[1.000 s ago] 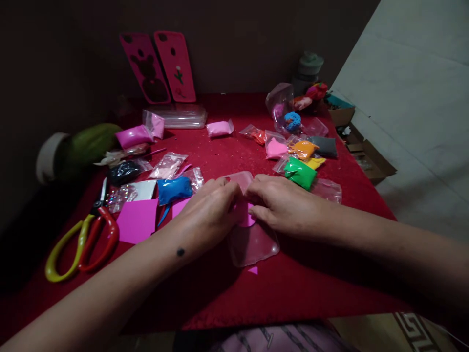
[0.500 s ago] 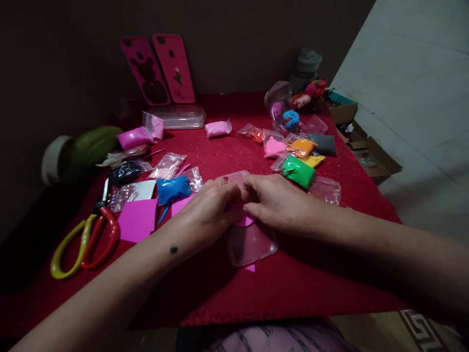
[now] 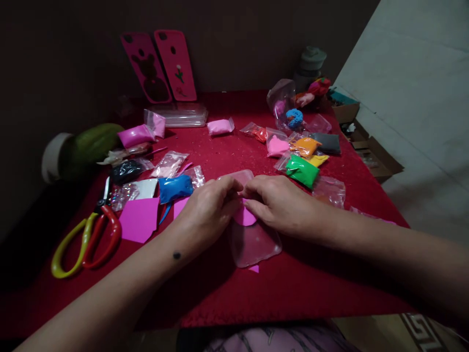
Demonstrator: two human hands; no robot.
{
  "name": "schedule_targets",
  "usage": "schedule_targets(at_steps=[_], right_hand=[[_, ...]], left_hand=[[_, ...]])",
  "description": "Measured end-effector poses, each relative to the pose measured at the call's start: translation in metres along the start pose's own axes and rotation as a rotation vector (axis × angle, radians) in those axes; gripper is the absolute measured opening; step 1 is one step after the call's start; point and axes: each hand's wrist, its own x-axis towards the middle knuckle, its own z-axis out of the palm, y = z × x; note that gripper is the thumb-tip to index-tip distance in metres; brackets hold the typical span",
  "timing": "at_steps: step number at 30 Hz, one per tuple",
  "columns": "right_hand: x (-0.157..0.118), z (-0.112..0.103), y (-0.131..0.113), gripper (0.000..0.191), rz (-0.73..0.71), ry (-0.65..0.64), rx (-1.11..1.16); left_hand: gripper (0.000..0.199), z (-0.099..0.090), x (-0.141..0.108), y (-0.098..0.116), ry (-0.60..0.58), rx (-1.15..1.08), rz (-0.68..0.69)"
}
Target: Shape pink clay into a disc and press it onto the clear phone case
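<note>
A clear phone case (image 3: 256,245) lies on the red cloth (image 3: 205,293), below both hands. On its middle rests a rounded pink piece (image 3: 245,215), partly covered by fingers. My left hand (image 3: 216,205) is curled at the piece's left side, fingertips and thumb close together. From the right, my right hand (image 3: 274,203) has its thumb on the pink piece and its bent fingers near the left fingertips. Both hands are closed around the piece's upper edge, which is hidden between them. A small pink scrap (image 3: 254,269) lies just below the case.
Scissors with yellow and red handles (image 3: 102,234), a pink sheet (image 3: 139,220) and a blue clay packet (image 3: 175,188) are left. A green packet (image 3: 302,171) and other clay packets lie right. Two pink phone cases (image 3: 178,66) stand at the back.
The view has shifted slightly. More of the rounded pink piece shows between my thumbs. Both hands remain over the clear case.
</note>
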Motion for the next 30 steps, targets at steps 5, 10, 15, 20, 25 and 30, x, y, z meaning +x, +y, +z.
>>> schedule_targets(at_steps=[5, 10, 15, 20, 25, 30], right_hand=[[-0.002, 0.009, 0.004, 0.016, -0.052, 0.108, -0.074], [-0.014, 0.002, 0.002, 0.018, -0.064, 0.085, -0.231], [-0.038, 0.005, 0.001, 0.031, -0.397, 0.133, -0.491], [-0.041, 0.015, 0.005, 0.035, -0.420, 0.166, -0.564], [-0.034, 0.018, 0.007, 0.036, -0.414, 0.198, -0.575], [-0.033, 0.021, 0.007, 0.041, -0.414, 0.222, -0.579]], left_hand=[[0.012, 0.010, -0.001, -0.005, 0.160, 0.215, 0.118], [0.016, 0.003, -0.014, -0.006, 0.220, 0.312, 0.267], [0.031, 0.002, -0.048, 0.001, 0.200, 0.531, 0.567], [0.036, 0.020, -0.068, -0.004, 0.103, 0.642, 0.558], [0.030, 0.026, -0.066, -0.007, 0.089, 0.643, 0.541], [0.036, 0.026, -0.066, -0.008, 0.072, 0.645, 0.516]])
